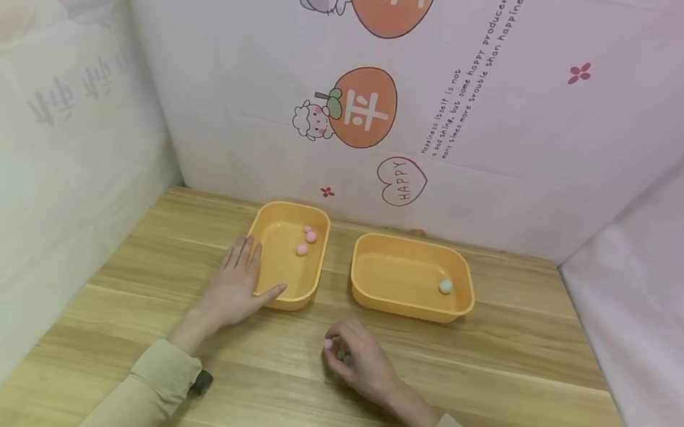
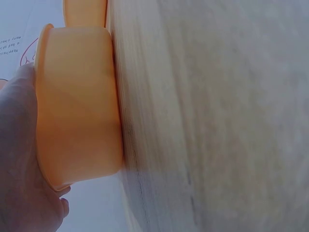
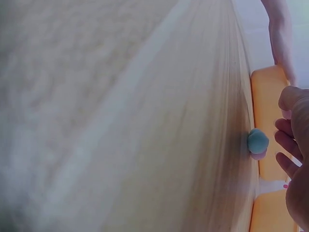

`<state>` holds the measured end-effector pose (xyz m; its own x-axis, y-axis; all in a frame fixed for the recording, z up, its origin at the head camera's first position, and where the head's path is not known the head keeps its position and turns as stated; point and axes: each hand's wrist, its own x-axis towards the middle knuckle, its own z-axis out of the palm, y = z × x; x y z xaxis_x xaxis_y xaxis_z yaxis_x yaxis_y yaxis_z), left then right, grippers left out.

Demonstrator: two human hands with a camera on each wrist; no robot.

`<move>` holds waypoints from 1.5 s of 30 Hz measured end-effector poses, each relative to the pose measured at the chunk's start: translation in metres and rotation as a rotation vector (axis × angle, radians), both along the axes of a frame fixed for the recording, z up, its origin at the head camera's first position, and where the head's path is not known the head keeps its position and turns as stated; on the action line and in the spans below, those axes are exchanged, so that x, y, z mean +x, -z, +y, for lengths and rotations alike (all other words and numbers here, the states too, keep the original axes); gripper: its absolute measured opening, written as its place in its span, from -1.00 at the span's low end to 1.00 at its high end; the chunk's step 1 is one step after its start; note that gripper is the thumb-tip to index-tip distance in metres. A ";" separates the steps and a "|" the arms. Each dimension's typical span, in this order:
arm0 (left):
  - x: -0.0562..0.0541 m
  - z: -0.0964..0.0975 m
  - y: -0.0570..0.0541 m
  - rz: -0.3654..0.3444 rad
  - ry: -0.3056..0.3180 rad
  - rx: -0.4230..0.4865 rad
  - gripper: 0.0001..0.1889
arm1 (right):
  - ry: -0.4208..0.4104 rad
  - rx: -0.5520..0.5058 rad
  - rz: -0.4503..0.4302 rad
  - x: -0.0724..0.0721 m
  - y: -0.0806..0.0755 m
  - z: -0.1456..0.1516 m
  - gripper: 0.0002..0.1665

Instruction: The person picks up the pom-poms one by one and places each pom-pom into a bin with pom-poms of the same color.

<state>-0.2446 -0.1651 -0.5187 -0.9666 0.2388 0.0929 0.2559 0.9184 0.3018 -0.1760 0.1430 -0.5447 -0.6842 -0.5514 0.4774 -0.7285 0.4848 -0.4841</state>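
My left hand (image 1: 231, 288) rests on the front left corner of the left yellow tray (image 1: 318, 268), its fingers straight along the side rim and its thumb over the front rim. Inside that tray lie several small pink balls (image 1: 302, 250). In front of the trays my right hand (image 1: 369, 367) pinches a pink ball (image 1: 328, 344) between thumb and forefinger. Small grey-green balls (image 1: 348, 359) show beneath its curved fingers, partly hidden. The right wrist view shows a blue-green ball (image 3: 258, 141) on the table, with a pink ball (image 3: 259, 156) partly behind it.
A second yellow tray (image 1: 410, 307) stands crosswise to the right, holding one pale green ball (image 1: 446, 286). Both trays are on a wooden table (image 1: 526, 400) near its back edge. A printed white cloth (image 1: 487, 205) rises behind, with more cloth at both sides.
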 end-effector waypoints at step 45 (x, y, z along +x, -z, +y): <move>-0.002 -0.001 0.003 0.015 -0.004 -0.017 0.19 | 0.074 0.061 0.066 -0.045 -0.034 -0.010 -0.76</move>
<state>-0.2470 -0.1665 -0.5215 -0.9661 0.2363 0.1036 0.2564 0.9245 0.2820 -0.2212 0.1329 -0.5108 -0.6923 -0.5299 0.4898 -0.7189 0.5654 -0.4044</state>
